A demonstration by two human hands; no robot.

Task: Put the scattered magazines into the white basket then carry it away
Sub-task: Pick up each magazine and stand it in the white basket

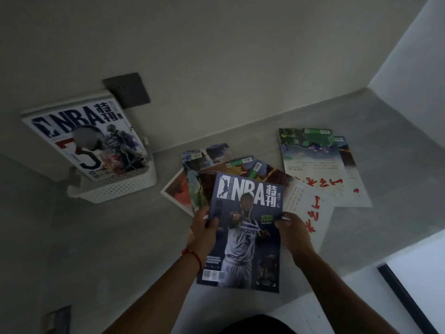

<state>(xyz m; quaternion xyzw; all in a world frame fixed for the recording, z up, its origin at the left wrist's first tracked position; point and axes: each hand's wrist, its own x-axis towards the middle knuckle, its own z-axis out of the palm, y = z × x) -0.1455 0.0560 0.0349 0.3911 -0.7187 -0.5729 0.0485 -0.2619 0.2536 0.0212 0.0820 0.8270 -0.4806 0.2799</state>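
With the left hand (203, 231) and right hand (292, 231) each gripping the NBA magazine (245, 227), stand it upright into the white basket (115, 189) beside the one already there.

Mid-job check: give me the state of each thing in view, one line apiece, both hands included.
Left hand: gripping the held magazine's left edge.
Right hand: gripping its right edge.
NBA Timberwolves magazine: held in both hands, cover up.
White basket: against the wall, one magazine inside.
NBA magazine in basket: standing tilted, sticking out the top.
Remaining magazines: scattered on the gray surface, overlapping.
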